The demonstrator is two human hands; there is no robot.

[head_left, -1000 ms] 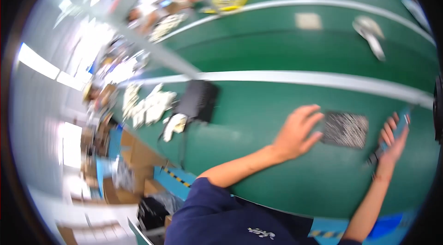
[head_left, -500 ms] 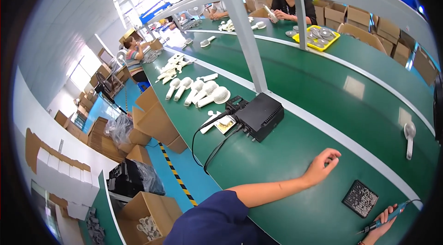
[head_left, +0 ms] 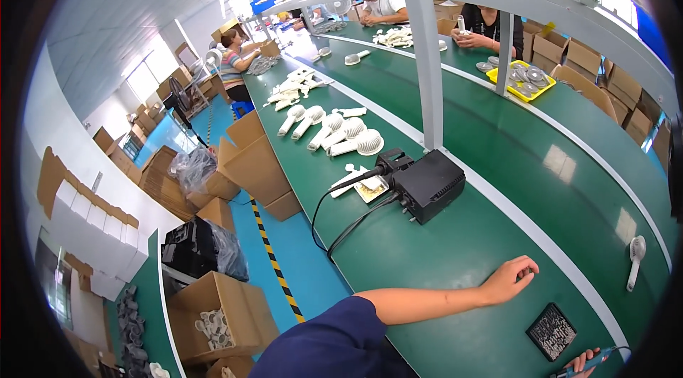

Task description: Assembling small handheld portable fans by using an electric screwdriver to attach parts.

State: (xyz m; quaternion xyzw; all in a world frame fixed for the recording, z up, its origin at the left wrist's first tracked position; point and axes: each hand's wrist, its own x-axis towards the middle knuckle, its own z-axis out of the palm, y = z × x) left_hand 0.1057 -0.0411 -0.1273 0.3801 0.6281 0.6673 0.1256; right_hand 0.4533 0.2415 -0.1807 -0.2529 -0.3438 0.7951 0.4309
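Note:
My left hand (head_left: 509, 280) hovers over or rests on the green worktop, its fingers loosely curled, the thumb apart from them, and nothing visible between them. At the lower right edge my right hand (head_left: 585, 361) is wrapped around a teal electric screwdriver (head_left: 603, 354) with a cord at its rear end. Its tip lies outside the picture. Just beyond the right hand is a square black tray (head_left: 532, 333) full of small metal screws. On the belt to the right lies a white handheld fan (head_left: 635, 264).
A black power box (head_left: 430, 189) with cables sits ahead, beside several white fans (head_left: 345, 137) and a pile of white handle parts (head_left: 295, 86). A grey post (head_left: 420, 58) rises at the middle. Co-workers sit across the belt near a yellow tray (head_left: 523, 93). Cardboard boxes (head_left: 256, 164) line the left.
The view has swung so the bench's far items appear farther right and lower. My right hand and the screwdriver have shifted toward the bottom edge. My left hand keeps a similar curled pose.

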